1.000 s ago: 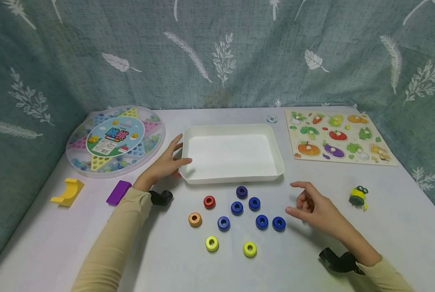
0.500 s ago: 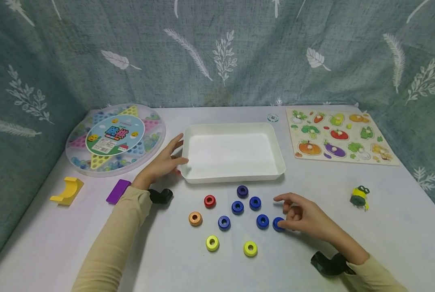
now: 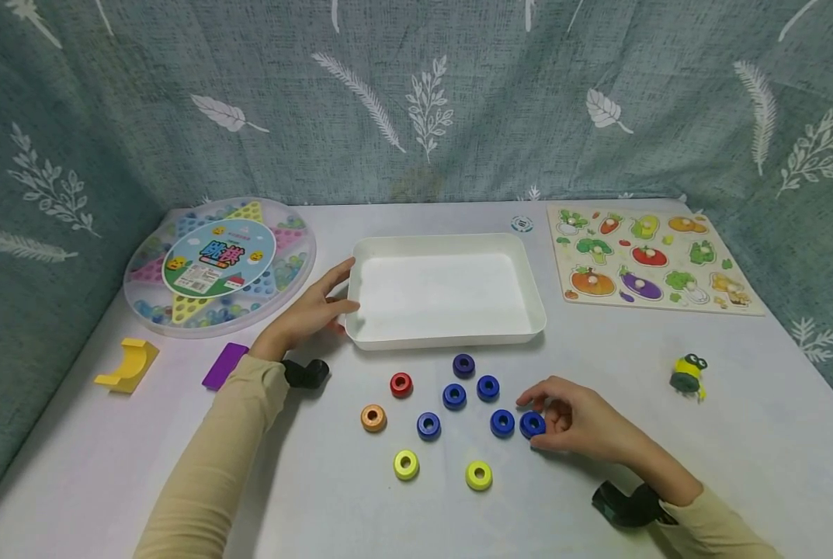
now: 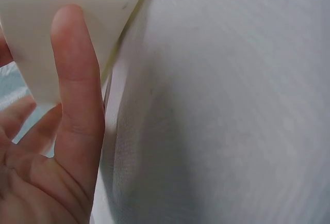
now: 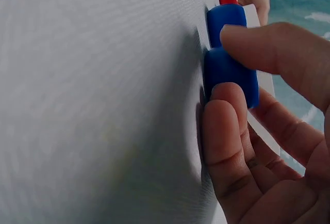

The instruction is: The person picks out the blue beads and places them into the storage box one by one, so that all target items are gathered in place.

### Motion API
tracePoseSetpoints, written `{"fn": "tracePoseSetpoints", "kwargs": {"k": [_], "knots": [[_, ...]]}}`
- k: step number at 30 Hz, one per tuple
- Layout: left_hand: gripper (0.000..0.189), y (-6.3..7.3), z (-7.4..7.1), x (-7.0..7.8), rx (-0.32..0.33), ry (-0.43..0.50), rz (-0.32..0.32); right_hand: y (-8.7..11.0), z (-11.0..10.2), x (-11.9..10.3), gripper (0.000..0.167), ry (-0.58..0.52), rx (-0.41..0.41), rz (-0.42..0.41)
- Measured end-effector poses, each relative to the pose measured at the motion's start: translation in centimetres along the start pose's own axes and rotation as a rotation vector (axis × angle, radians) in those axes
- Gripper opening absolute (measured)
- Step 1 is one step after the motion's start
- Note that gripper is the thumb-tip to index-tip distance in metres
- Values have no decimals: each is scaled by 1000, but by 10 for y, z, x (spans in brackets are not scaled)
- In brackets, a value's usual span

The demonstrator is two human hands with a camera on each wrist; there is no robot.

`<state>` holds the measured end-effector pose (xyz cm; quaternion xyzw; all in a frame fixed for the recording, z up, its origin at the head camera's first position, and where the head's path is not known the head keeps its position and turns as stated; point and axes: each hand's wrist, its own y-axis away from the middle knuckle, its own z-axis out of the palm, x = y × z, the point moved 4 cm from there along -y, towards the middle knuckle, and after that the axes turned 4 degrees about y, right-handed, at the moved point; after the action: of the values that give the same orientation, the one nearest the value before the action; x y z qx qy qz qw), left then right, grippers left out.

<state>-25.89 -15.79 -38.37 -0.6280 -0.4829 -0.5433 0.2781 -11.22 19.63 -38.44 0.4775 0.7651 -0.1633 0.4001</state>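
My left hand [image 3: 311, 312] holds the left side of the white tray [image 3: 447, 291], thumb at the rim and fingers along the outer wall. In the left wrist view, a straight finger [image 4: 77, 79] lies against the tray wall [image 4: 108, 7]. My right hand [image 3: 587, 423] pinches the rightmost blue ring [image 3: 532, 424] between thumb and fingers. In the right wrist view, the thumb [image 5: 258, 43] presses on this blue ring [image 5: 227, 72], low at the tabletop. Beside it lies another blue ring [image 3: 502, 423]. More blue rings, a red ring [image 3: 400, 385], an orange ring [image 3: 373, 418] and two yellow rings [image 3: 406, 464] are spread before the tray.
A round Chinese checkers set [image 3: 220, 268] lies at the back left. Before it are a yellow curved block [image 3: 128, 366] and a purple block [image 3: 225, 366]. On the right are a vegetable puzzle board [image 3: 654, 260] and a small yellow-green toy [image 3: 687, 376]. A patterned cloth [image 3: 500, 116] hangs behind.
My right hand has moved left and down to the rightmost blue ring, and its thumb and fingers have closed around it. My left hand stays at the tray, its thumb drawn back slightly.
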Motion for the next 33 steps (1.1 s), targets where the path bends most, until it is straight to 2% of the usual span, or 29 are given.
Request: {"fn": "tracePoseSetpoints", "kwargs": {"k": [10, 17, 20, 25, 29, 33], "knots": [[77, -2, -1, -3, -11, 17, -8, -4, -5, -2, 32, 40, -13, 1], [77, -3, 0, -5, -27, 25, -21, -23, -37, -20, 33, 29, 15, -56], [77, -1, -2, -4, -24, 21, -22, -45, -56, -33, 32, 35, 48, -67], [78, 2, -4, -5, -25, 20, -24, -95, -82, -54, 32, 25, 66, -44], [79, 3, -3, -4, -26, 5, -12, -136, -91, -66, 33, 17, 41, 5], [78, 2, -2, -3, -38, 13, 4, -168, -90, -67, 36, 21, 25, 62]]}}
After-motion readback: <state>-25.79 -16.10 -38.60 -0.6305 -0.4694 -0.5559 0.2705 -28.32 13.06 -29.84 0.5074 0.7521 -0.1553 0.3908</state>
